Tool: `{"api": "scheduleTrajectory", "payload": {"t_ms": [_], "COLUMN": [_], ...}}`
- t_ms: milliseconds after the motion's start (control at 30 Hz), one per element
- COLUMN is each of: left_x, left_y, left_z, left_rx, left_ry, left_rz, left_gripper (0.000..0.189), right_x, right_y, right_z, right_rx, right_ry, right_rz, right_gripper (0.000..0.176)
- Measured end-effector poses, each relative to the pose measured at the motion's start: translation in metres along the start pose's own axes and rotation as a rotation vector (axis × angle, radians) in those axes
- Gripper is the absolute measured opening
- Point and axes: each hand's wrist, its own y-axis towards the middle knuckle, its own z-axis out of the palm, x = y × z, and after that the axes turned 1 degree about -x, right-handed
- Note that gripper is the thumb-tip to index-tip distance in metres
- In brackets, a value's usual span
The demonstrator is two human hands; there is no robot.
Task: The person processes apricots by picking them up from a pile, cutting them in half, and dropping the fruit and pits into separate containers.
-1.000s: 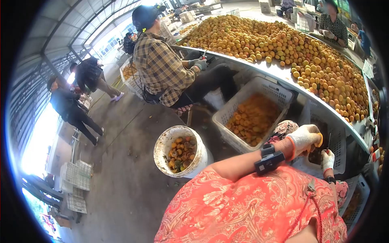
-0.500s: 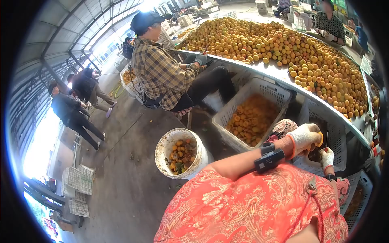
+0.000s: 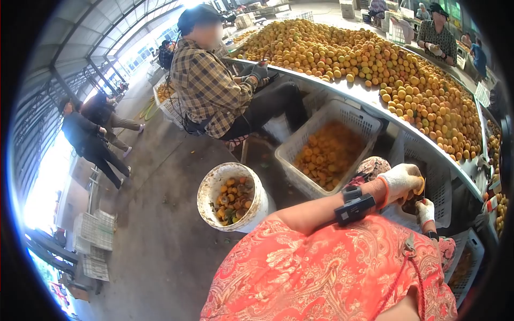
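My left hand [image 3: 400, 183], in a white glove with an orange cuff, is closed with its fingers curled. An orange-yellow apricot [image 3: 422, 187] shows at its fingertips, partly hidden. Just below it is my right hand [image 3: 425, 211], also gloved, its fingers wrapped round a thin, knife-like tool that is hard to make out now. The two hands are close together over a white plastic crate [image 3: 440, 195], whose dark contents are mostly covered by them. Beyond the hands, a large heap of apricots [image 3: 428, 107] lies on the metal-edged table [image 3: 364, 99].
A crate [image 3: 289, 160] of apricot pieces stands under the table. Left of me is a white bucket [image 3: 206, 200] with dark, damaged fruit and leaves. A co-worker [image 3: 209, 80] in a checked shirt sits at the table. Another crate [image 3: 471, 267] is at lower right; stacked crates [image 3: 96, 232] stand left.
The view has shifted slightly, moving the bucket and crates a little left. My hands stay together over the crate. The seated co-worker's head is turned more to the right, and two standing people appear farther left.
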Motion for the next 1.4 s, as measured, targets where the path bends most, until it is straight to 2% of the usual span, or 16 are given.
{"api": "scheduleTrajectory", "payload": {"t_ms": [467,667,1067,1167,1400], "left_x": [0.000,0.006,0.004,0.000,-0.004], "left_y": [-0.020,-0.018,-0.014,-0.017,-0.014], "left_z": [0.000,0.002,0.005,0.006,0.000], "left_rx": [0.005,0.002,0.004,-0.020,-0.032], "left_ry": [0.027,0.025,0.061,0.035,0.008], "left_rz": [0.046,0.065,0.042,0.079,0.029], "left_gripper": [0.014,0.014,0.015,0.012,0.016], "right_x": [-0.030,-0.022,-0.013,-0.029,-0.024], "right_y": [0.017,0.008,0.003,0.021,0.025], "right_z": [-0.009,-0.011,-0.002,-0.001,0.013], "right_rx": [-0.062,-0.068,-0.005,-0.011,0.018], "right_ry": [0.006,-0.011,-0.036,-0.043,0.003], "right_rz": [-0.084,-0.059,-0.010,-0.084,-0.101], "right_gripper": [0.009,0.010,0.003,0.007,0.008]}}
